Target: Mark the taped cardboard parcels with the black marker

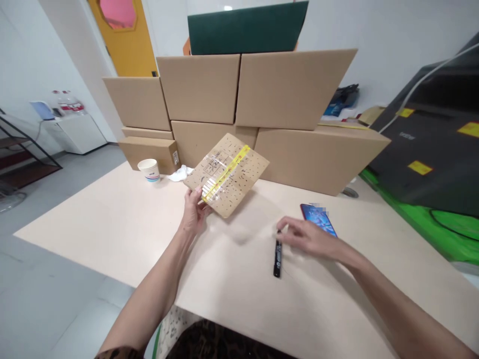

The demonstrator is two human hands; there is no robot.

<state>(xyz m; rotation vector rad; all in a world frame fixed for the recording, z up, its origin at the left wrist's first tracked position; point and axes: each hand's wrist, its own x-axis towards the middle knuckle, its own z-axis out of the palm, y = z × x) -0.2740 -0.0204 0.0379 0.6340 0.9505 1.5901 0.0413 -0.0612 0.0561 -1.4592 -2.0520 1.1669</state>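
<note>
Left hand [193, 212] has a solid grip on a flat cardboard parcel [243, 174], thumb on the face and fingers tucked behind, pinching the near left corner. The parcel's up off the table [224, 279], tilted, roughly mid-view in front of the stacked boxes. It's covered in little dark marks, with a yellow strip [235, 160] running across it at a slant and some shiny clear tape alongside.

Right hand [309, 239] is low over the table, fingers curled in close, with the fingertips right at the upper end of a black marker [277, 259]. Honestly can't tell if they're actually pinching it or just touching. The marker points back toward the person, pale lettering along its side. Just behind that hand there's a phone [318, 217] with its screen lit, partly covered by the hand.

Further out, a paper cup [149, 170] stands on the left with a crumpled white tissue [180, 173] beside it. Behind those is a wall of plain brown boxes [288, 89], with a dark green box [247, 31] on top. Off to the right sits a big black machine [430, 142] with yellow labels. Back left: white cabinet [77, 134] with bottles on it, plus a yellow door [129, 50].
</note>
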